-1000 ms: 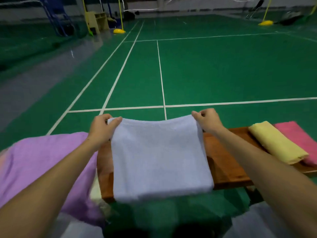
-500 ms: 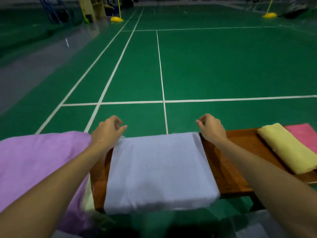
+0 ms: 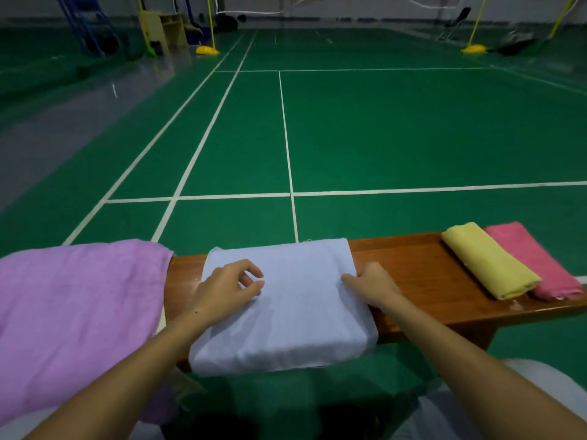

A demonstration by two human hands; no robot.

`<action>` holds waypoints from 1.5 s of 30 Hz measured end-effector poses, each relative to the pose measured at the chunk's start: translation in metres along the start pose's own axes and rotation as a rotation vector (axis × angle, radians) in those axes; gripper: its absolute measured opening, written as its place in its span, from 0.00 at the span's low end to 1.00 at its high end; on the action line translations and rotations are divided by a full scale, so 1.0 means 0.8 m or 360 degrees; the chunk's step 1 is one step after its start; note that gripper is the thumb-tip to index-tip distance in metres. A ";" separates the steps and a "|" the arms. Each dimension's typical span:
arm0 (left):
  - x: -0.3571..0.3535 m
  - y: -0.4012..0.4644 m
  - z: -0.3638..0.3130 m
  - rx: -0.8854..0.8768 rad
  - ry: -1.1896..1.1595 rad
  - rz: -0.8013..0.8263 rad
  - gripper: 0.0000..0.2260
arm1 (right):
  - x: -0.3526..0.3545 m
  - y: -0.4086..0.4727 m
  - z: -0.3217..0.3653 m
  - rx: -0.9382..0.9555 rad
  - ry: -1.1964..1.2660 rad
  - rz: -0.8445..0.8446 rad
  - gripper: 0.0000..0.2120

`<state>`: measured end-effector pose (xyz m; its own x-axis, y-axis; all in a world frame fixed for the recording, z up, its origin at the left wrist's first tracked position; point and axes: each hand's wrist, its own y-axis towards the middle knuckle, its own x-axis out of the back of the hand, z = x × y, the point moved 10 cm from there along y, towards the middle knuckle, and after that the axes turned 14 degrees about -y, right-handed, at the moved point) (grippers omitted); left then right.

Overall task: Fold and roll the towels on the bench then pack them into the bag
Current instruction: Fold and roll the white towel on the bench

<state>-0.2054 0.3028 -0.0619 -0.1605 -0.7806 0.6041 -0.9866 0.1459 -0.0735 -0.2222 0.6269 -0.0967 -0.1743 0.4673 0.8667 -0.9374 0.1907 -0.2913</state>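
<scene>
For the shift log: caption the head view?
Both hands rest on a folded pale blue towel on the wooden bench.

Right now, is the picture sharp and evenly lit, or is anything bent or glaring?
Head view: dim overall; glare streaks the grey floor far left; court lines splay from wide-angle distortion; the purple towel blurs at the edge, the blue towel stays sharp.

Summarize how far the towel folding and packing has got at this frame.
Done: the yellow towel and pink towel lie rolled on the bench. In hand: the left hand and right hand rest on the folded blue towel, unrolled. Left: the purple towel; no bag visible.
</scene>
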 end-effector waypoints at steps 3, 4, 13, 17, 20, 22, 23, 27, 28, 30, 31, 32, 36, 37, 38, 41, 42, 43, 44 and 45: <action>-0.020 0.006 -0.012 -0.0078 -0.0040 0.0059 0.05 | -0.002 -0.008 0.014 0.0056 0.0297 0.0032 0.16; -0.026 0.009 -0.019 -0.0112 -0.0064 0.0074 0.04 | -0.004 -0.012 0.021 0.0105 0.0311 0.0041 0.16; -0.090 0.031 -0.079 -0.0292 -0.0066 0.0522 0.23 | -0.026 -0.040 0.081 0.0545 0.0293 0.0162 0.13; -0.114 0.034 -0.074 -0.0193 -0.0245 0.0773 0.30 | -0.027 -0.050 0.077 0.0477 0.0515 0.0160 0.21; -0.121 0.036 -0.079 -0.0178 -0.0340 0.0846 0.26 | -0.024 -0.054 0.075 0.0481 0.0652 0.0155 0.23; -0.125 0.035 -0.079 -0.0185 -0.0227 0.0870 0.19 | -0.023 -0.056 0.075 0.0516 0.0698 0.0164 0.22; -0.126 0.037 -0.077 -0.0209 -0.0117 0.0842 0.14 | -0.022 -0.058 0.076 0.0533 0.0711 0.0174 0.21; -0.120 0.043 -0.071 -0.0289 0.0201 0.0665 0.04 | -0.020 -0.063 0.071 0.0504 0.0718 0.0225 0.18; -0.116 0.044 -0.072 -0.0306 0.0203 0.0625 0.03 | -0.020 -0.062 0.067 0.0484 0.0683 0.0224 0.16; -0.104 0.046 -0.073 -0.0325 0.0139 0.0537 0.04 | -0.019 -0.060 0.060 0.0457 0.0604 0.0238 0.12; -0.097 0.048 -0.072 -0.0319 0.0093 0.0492 0.05 | -0.019 -0.059 0.056 0.0450 0.0558 0.0253 0.11; -0.090 0.049 -0.072 -0.0311 0.0046 0.0453 0.05 | -0.019 -0.059 0.053 0.0453 0.0511 0.0277 0.09; -0.064 0.052 -0.071 -0.0319 -0.0090 0.0376 0.07 | -0.025 -0.066 0.051 0.0537 0.0395 0.0411 0.08; -0.058 0.053 -0.070 -0.0322 -0.0138 0.0360 0.07 | -0.027 -0.067 0.050 0.0561 0.0387 0.0436 0.08; -0.053 0.055 -0.068 -0.0317 -0.0198 0.0344 0.06 | -0.029 -0.069 0.049 0.0586 0.0375 0.0461 0.07; -0.038 0.059 -0.062 -0.0264 -0.0364 0.0295 0.02 | -0.035 -0.070 0.050 0.0669 0.0310 0.0486 0.06; -0.035 0.059 -0.062 -0.0242 -0.0429 0.0296 0.03 | -0.036 -0.069 0.051 0.0680 0.0312 0.0481 0.05; -0.032 0.058 -0.062 -0.0222 -0.0502 0.0303 0.03 | -0.034 -0.067 0.053 0.0694 0.0305 0.0450 0.05; -0.030 0.056 -0.063 -0.0201 -0.0580 0.0312 0.03 | -0.030 -0.063 0.055 0.0718 0.0281 0.0381 0.04; -0.028 0.054 -0.064 -0.0177 -0.0655 0.0322 0.03 | -0.024 -0.060 0.059 0.0746 0.0242 0.0292 0.04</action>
<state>-0.2428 0.3581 -0.0379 -0.3702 -0.9025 0.2200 -0.9285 0.3666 -0.0586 -0.1884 0.5680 -0.0804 -0.3350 0.5834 0.7399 -0.9360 -0.2962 -0.1902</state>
